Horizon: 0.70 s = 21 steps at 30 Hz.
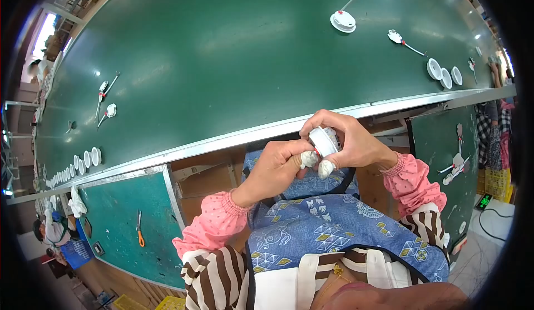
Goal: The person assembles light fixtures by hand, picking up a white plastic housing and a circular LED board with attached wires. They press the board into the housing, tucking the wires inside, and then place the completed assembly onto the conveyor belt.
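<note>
Just in front of the bench edge, my right hand (353, 140) curls around a white round plastic housing (322, 141), fingers over its top and thumb below. My left hand (282, 162) is pinched against the housing's lower left side, where a small red part (317, 151) shows. White coverings wrap both thumb tips. Inside the housing, on the side facing my right palm, sits a greyish part whose details are too small to read. The left fingertips are partly hidden behind the thumb.
Across the green conveyor bench (222, 60) lie white pieces with red parts and wires, such as a round one (343, 21). White cups (434, 69) stand at right; a row of cups (95, 156) runs left. Orange-handled scissors (140, 232) rest on the left side table (122, 199).
</note>
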{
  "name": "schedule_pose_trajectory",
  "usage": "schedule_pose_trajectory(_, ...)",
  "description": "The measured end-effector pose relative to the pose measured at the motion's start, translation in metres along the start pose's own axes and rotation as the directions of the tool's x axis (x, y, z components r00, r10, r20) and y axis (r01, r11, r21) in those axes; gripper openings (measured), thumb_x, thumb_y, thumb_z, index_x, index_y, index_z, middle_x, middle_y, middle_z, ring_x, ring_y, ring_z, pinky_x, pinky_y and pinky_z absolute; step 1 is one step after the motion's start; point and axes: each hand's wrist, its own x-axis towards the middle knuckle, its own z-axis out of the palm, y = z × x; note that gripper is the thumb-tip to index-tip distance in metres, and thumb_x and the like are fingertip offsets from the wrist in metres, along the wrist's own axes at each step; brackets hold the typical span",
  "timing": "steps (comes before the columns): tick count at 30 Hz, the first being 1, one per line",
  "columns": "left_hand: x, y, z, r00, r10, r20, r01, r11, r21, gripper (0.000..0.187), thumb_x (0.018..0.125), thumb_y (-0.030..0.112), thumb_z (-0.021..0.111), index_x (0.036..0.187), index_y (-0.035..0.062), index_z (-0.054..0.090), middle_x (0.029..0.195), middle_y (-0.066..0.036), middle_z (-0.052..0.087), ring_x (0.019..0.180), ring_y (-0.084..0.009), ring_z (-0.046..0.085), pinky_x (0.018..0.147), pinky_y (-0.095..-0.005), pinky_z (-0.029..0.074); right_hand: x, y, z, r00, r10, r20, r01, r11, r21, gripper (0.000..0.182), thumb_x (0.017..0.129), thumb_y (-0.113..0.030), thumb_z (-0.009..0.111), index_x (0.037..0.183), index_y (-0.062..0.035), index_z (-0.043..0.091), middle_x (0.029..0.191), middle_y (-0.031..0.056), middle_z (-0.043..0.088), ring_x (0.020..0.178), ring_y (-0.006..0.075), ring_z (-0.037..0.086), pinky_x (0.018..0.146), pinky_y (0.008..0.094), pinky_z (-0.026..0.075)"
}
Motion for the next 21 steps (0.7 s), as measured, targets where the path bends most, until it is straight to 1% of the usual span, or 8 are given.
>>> schedule_pose_trajectory(2,0.001,0.000,-0.001,1.000,0.020,-0.021,-0.018,0.994,0.111,0.020,0.095,0.001,0.052,0.100,0.0014,0.072,0.068,-0.001,0.060,0.061,-0.0082,0.052,0.055,-0.0266,0.043,-0.003,-0.001,0.005,0.998,0.065,-0.026,-0.064,0.997,0.039,0.064,0.068,-0.040,0.093,0.114,-0.0072,0.062,0.098,0.0014,0.061,0.092,0.0122,0.057,0.081,0.0296,0.047)
schedule_pose_trajectory(3,0.001,0.001,-0.007,0.999,0.038,-0.038,-0.032,0.986,0.161,0.020,0.095,0.000,0.052,0.099,0.0015,0.072,0.067,-0.001,0.059,0.060,-0.0077,0.052,0.055,-0.0266,0.042,0.002,0.005,0.009,0.999,0.040,-0.032,-0.039,0.998,0.052,0.064,0.068,-0.039,0.093,0.114,-0.0072,0.063,0.097,0.0010,0.061,0.091,0.0118,0.057,0.080,0.0293,0.047)
schedule_pose_trajectory(6,-0.003,-0.010,-0.001,0.990,0.121,-0.070,-0.107,0.979,0.175,0.021,0.095,0.000,0.051,0.100,0.0022,0.072,0.064,0.000,0.057,0.059,-0.0062,0.050,0.054,-0.0262,0.041,-0.005,0.005,0.014,0.998,0.046,-0.046,-0.044,0.998,0.048,0.061,0.067,-0.035,0.093,0.113,-0.0073,0.063,0.096,0.0004,0.061,0.090,0.0111,0.056,0.079,0.0290,0.046)
schedule_pose_trajectory(9,-0.005,-0.001,0.006,0.996,-0.045,-0.083,0.057,0.987,0.153,0.021,0.096,0.000,0.051,0.100,0.0019,0.071,0.064,0.000,0.057,0.059,-0.0067,0.051,0.055,-0.0261,0.042,-0.005,0.011,0.009,0.995,0.078,-0.062,-0.072,0.993,0.088,0.060,0.068,-0.033,0.093,0.113,-0.0074,0.063,0.096,0.0002,0.061,0.090,0.0106,0.056,0.078,0.0286,0.046)
schedule_pose_trajectory(12,-0.012,0.007,0.007,0.993,-0.113,-0.043,0.117,0.989,0.094,0.020,0.096,0.001,0.051,0.100,0.0018,0.071,0.064,-0.001,0.057,0.060,-0.0068,0.051,0.055,-0.0260,0.042,-0.009,0.010,0.012,0.998,-0.008,-0.056,0.009,1.000,0.018,0.059,0.068,-0.031,0.092,0.113,-0.0069,0.063,0.097,0.0004,0.061,0.090,0.0100,0.056,0.078,0.0281,0.046)
schedule_pose_trajectory(15,-0.007,-0.006,0.007,0.998,0.022,-0.061,-0.013,0.991,0.130,0.020,0.096,0.001,0.051,0.100,0.0015,0.071,0.064,-0.001,0.057,0.060,-0.0069,0.051,0.055,-0.0261,0.042,-0.011,0.010,0.014,0.998,0.006,-0.066,-0.003,0.999,0.049,0.056,0.069,-0.028,0.091,0.113,-0.0068,0.063,0.098,0.0002,0.062,0.090,0.0095,0.056,0.079,0.0275,0.046)
schedule_pose_trajectory(18,-0.006,-0.020,0.013,0.982,0.160,-0.101,-0.147,0.981,0.127,0.021,0.096,0.000,0.051,0.102,0.0015,0.070,0.065,-0.001,0.057,0.060,-0.0072,0.052,0.055,-0.0263,0.043,-0.015,0.014,0.019,0.992,0.106,-0.074,-0.085,0.966,0.245,0.064,0.065,-0.029,0.095,0.114,-0.0044,0.062,0.098,-0.0004,0.061,0.087,0.0073,0.056,0.076,0.0259,0.047)
schedule_pose_trajectory(21,-0.005,-0.025,0.018,0.971,0.169,-0.168,-0.144,0.978,0.154,0.021,0.096,-0.001,0.051,0.102,0.0021,0.070,0.065,-0.001,0.057,0.060,-0.0074,0.052,0.055,-0.0266,0.043,-0.013,0.012,0.023,0.969,0.236,-0.072,-0.180,0.877,0.445,0.066,0.065,-0.032,0.096,0.113,-0.0034,0.061,0.100,-0.0006,0.061,0.088,0.0074,0.056,0.077,0.0255,0.047)
